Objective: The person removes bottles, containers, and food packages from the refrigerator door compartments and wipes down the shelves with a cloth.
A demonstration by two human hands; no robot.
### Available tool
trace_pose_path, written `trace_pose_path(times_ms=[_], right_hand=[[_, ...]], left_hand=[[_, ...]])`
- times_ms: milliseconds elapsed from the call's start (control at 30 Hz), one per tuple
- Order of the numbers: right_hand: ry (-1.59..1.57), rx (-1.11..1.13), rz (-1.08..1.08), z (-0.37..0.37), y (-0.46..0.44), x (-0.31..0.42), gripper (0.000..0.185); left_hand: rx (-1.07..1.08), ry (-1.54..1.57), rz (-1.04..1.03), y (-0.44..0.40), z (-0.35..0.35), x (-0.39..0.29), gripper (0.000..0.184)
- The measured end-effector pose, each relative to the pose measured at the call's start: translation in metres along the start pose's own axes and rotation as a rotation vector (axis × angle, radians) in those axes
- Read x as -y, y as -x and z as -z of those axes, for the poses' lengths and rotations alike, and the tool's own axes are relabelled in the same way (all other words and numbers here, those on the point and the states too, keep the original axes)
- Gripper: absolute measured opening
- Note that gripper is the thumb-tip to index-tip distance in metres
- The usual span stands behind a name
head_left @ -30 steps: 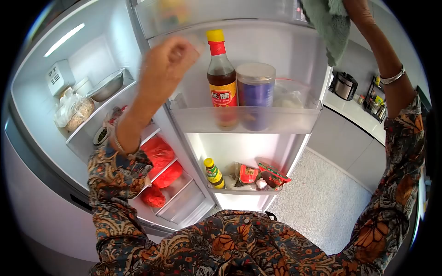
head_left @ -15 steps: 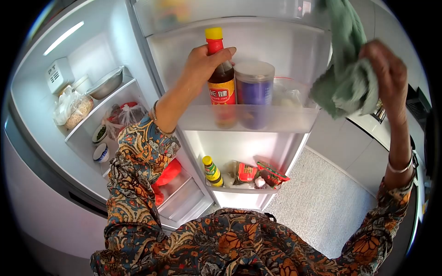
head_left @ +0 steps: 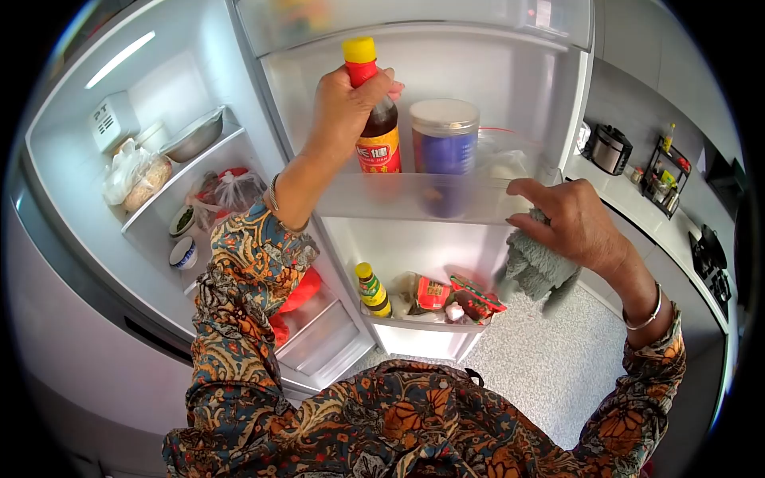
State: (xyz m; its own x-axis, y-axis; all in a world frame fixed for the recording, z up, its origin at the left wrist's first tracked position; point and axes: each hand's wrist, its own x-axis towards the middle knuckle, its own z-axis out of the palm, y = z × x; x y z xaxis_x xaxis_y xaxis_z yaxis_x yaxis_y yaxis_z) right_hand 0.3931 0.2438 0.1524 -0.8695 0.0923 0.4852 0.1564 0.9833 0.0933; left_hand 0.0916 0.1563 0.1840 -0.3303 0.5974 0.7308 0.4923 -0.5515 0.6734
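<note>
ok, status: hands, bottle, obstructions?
Left hand gripping bottle by neck. Right hand with cloth at edge of door bin. Canister beside bottle, apparently not blocking.

Upper door shelf (head_left: pixel 470 199) (translucent) | tub (head_left: pixel 444 147), plastic bag (head_left: pixel 504 165) | lower shelf (head_left: pixel 422 323) | small bottle (head_left: pixel 372 291), packets (head_left: pixel 432 293)

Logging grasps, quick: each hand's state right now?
Left hand: closed around the tall bottle, near its top.
Right hand: holding the cloth beside the door shelf.

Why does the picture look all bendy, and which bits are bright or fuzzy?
Head view: the counter looks curved inside black corners, probably lens distortion; head view: the light strip glows white in the fridge; head view: the tub looks hazy low down, behind the shelf front, while the bottle has a clearer label.
</note>
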Motion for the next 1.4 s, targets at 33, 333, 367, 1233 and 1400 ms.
trace_pose_path(times_ms=[33,333,367,1233,1400], right_hand=[[-0.001,0.012,0.005,-0.002,0.000,0.001,0.030],[-0.011,0.009,0.064,-0.026,-0.010,-0.008,0.025],[-0.001,0.008,0.074,-0.027,-0.010,-0.010,0.025],[-1.113,0.028,-0.128,-0.124,-0.030,0.025,0.061],[-1.625,-0.080,-0.125,-0.180,-0.057,0.055,0.058]], left_hand=[[-0.016,-0.015,-0.012,0.002,0.001,-0.004,0.024],[-0.146,-0.180,-0.127,0.013,0.003,-0.029,0.023],[-0.153,-0.202,-0.137,0.013,0.002,-0.035,0.023],[-0.171,0.182,0.130,0.006,-0.010,-0.104,0.026],[-0.073,0.267,0.219,0.006,-0.013,-0.069,0.030]])
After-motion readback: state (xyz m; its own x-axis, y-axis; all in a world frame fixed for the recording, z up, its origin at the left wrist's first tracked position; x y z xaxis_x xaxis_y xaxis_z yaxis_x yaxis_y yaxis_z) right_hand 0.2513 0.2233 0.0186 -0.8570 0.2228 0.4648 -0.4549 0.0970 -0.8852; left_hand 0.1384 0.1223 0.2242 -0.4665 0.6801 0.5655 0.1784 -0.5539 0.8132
